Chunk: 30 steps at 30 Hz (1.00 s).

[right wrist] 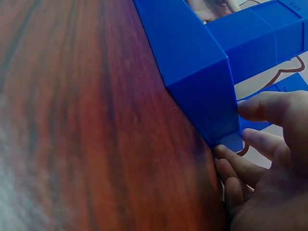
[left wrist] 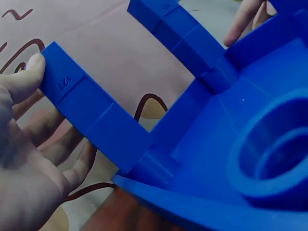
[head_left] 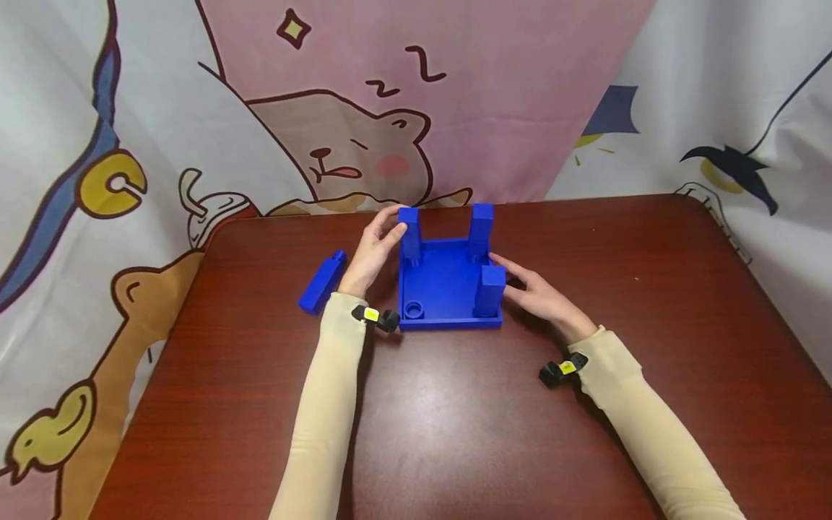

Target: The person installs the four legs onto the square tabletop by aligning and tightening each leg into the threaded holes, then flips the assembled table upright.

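Note:
A blue square base with a raised rim lies on the table, like a small upside-down table. Three blue legs stand up from it: back left, back right and front right. In the front left corner is a bare round socket. My left hand grips the upper part of the back left leg, thumb on one side, fingers behind. The right hand holds the base's right side, its fingertips against the wall. A loose blue leg with a round peg lies left of the base.
The brown wooden table extends on all sides of the base. Behind its back edge hangs a printed cloth with cartoon animals. Both wrists carry small black cameras.

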Tool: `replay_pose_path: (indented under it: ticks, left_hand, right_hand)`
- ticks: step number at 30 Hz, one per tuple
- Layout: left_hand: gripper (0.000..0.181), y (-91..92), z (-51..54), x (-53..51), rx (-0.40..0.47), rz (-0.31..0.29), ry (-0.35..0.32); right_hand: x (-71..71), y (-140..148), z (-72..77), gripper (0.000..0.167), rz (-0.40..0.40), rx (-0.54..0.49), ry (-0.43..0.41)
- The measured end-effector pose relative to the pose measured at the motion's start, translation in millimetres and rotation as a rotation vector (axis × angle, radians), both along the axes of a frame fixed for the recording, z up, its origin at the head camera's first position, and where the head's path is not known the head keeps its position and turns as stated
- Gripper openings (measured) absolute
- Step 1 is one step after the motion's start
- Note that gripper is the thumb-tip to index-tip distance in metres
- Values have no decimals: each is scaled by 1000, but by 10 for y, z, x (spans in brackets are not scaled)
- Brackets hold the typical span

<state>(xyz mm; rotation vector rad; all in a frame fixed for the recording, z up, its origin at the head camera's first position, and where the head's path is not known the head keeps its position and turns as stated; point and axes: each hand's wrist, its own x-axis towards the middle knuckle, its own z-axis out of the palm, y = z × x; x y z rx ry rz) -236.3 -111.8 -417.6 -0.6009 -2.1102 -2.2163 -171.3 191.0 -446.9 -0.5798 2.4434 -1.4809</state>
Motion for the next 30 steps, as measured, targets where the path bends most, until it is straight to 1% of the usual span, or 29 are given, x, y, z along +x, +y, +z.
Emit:
replay_pose_path:
  ticks: [2,4,7,10,13,14,18,20,21,23,28,30]
  left_hand:
    - [35,-22,-56,-26,-35,24,-7]
    - [35,-64,-122,-53,-46,35,-18]
    - [36,-167,-107,-18,-47,43,-29]
    - [35,-296,-62,14,-44,43,3]
    - [35,-420,17,80,-67,60,27]
    - [35,-451,59,119,-77,68,29]
    - [34,-563,179,277,-89,108,10]
    - [34,-616,210,349,-108,133,-1]
    - [34,-647,207,371,-114,143,-8]
    - [33,-710,199,412,-131,162,-16]
    - [35,-869,191,512,-175,197,-16]
    - [36,-933,191,559,-204,203,-10]
  right_hand:
    - [47,-42,106,57,8,-5,-10]
    - [95,-77,205,56,18,1,-5]
    - [94,-73,197,56,24,3,4]
    - [95,-70,203,56,18,3,8]
    - [87,-62,191,56,12,1,6]
    - [78,-56,171,56,7,-4,1]
    - [-5,9,-11,58,-1,10,-2]
    - [-40,35,-90,59,-7,14,-9]
    - [-45,41,-104,59,-8,17,-9]
    - [-28,31,-70,59,-5,6,-15]
    - [73,-34,148,57,15,-18,-14]
    - [89,-44,186,56,23,-19,-2]
